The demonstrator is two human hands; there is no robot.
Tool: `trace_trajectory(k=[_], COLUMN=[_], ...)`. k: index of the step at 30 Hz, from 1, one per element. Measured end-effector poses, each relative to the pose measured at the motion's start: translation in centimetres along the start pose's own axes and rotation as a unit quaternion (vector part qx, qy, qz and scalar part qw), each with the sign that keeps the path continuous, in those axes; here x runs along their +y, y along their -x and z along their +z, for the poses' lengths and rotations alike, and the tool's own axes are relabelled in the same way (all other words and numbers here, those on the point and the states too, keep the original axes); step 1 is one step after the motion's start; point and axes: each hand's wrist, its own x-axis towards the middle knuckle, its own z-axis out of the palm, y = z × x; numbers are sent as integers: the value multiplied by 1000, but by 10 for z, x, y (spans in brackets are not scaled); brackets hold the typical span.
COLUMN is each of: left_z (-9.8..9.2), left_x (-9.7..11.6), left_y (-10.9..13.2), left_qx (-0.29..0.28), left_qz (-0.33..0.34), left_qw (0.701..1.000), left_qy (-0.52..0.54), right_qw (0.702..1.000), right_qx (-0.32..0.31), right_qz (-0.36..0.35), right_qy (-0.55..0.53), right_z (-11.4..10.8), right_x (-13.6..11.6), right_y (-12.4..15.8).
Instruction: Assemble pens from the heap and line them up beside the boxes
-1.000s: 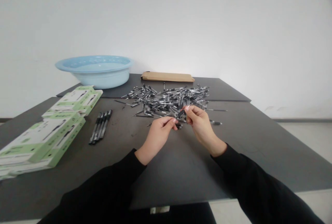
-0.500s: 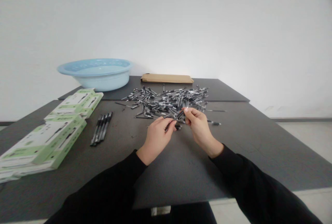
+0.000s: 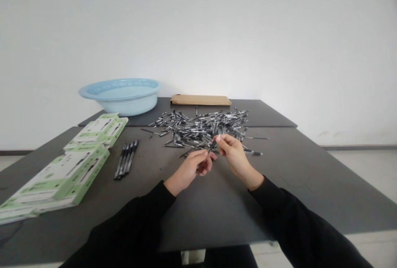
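Observation:
In front of the pile, a dark pen (image 3: 212, 147) is held between my two hands, tilted up to the right. My left hand (image 3: 191, 168) is closed on its lower end, with the fingers curled under. My right hand (image 3: 235, 155) pinches the upper end between thumb and forefinger; a small shiny bit shows at the fingertips. Just beyond my hands lies a loose pile of pens (image 3: 198, 126), black and clear, pointing every way. To the left, several pens (image 3: 125, 160) lie side by side in a neat row.
Green-and-white pen boxes (image 3: 58, 175) are stacked along the table's left side. A light blue basin (image 3: 128, 104) stands at the back left. A flat brown cardboard piece (image 3: 201, 100) lies at the back, near the wall. The dark table (image 3: 297, 202) has a seam behind the pile.
The view has shifted, so the table sits slightly lower. My left fingers have turned and curled under the pen. My right hand still pinches its upper end.

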Motion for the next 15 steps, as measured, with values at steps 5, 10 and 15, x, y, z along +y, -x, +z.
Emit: trace_trajectory(k=[5,10,15], left_z=[-1,-4,-5], left_x=[-2,5,5], left_y=[-1,-2,-3], left_qx=[12,57,105], left_qz=[4,35,87], left_qw=[1000,988,958], left_qy=[12,-136,-254], right_qw=[1000,999,999], right_qx=[3,34,19], right_qz=[-11,-1,16], right_qy=[9,24,26], right_z=[0,-1,0], right_x=[0,3,3], right_y=[0,1,-1])
